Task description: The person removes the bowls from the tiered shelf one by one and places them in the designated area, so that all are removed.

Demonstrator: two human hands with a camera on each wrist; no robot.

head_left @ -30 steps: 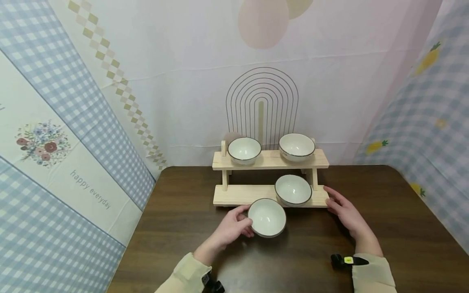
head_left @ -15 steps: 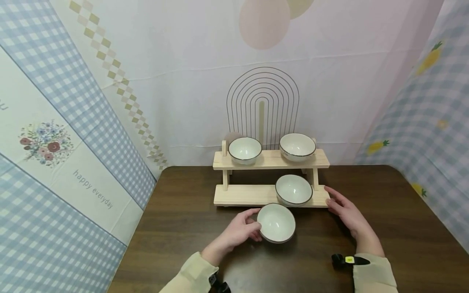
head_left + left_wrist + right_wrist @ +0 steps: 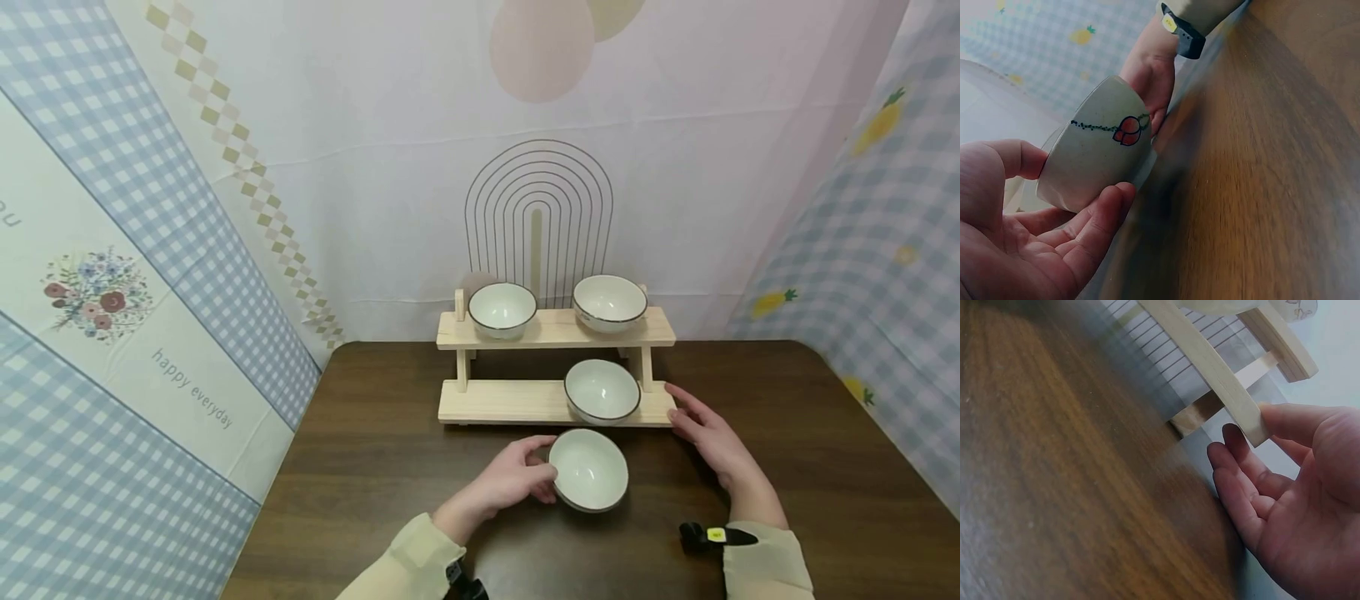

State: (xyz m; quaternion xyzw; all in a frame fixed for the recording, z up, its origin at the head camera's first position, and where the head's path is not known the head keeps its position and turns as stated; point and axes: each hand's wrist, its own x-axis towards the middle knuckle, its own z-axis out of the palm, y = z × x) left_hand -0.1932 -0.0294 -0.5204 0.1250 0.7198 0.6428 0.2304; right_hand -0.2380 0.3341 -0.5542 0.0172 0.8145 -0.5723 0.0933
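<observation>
My left hand (image 3: 517, 477) grips a white bowl (image 3: 588, 471) by its left side, in front of the wooden two-tier shelf (image 3: 502, 402). In the left wrist view the thumb lies at the rim of this bowl (image 3: 1094, 147) and the fingers reach under it; a red flower is painted on its outside. At the shelf's right end, my right hand (image 3: 708, 437) holds the lower board (image 3: 1210, 369) between thumb and fingers. A second bowl (image 3: 602, 392) sits on the lower tier's right part. On the upper tier stand a left bowl (image 3: 502, 310) and a right bowl (image 3: 610, 303).
The shelf stands on a dark wooden table (image 3: 360, 467), near its back edge. Behind it hangs a pale cloth (image 3: 405, 208) with an arch pattern. Checked cloths border the left and right sides.
My left hand has carried its bowl to the right and a little nearer to me, away from the lower tier. My right hand stays at the shelf's end.
</observation>
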